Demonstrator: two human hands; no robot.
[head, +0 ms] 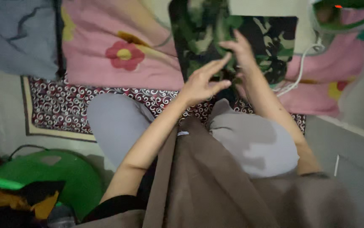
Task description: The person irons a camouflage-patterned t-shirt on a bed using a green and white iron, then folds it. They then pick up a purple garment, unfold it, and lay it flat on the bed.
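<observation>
**Both hands up at the camouflage cloth**

Your left hand is raised at the lower edge of the camouflage cloth, its fingers stretched out and spread, touching the fabric but closed on nothing that shows. Your right hand sits just beside it, toward 1 o'clock, pressed against the cloth's front; whether its fingers pinch the fabric I cannot tell (the picture is blurred there). The cloth hangs at 12 o'clock in the view, above your knees in grey trousers. A brown garment drapes down between your forearms at 6 o'clock. Behind the cloth lies a pink flowered blanket, with a dark patterned mat at 9 o'clock. A white cable runs at 2 o'clock, and a green round object sits at 8 o'clock.
</observation>
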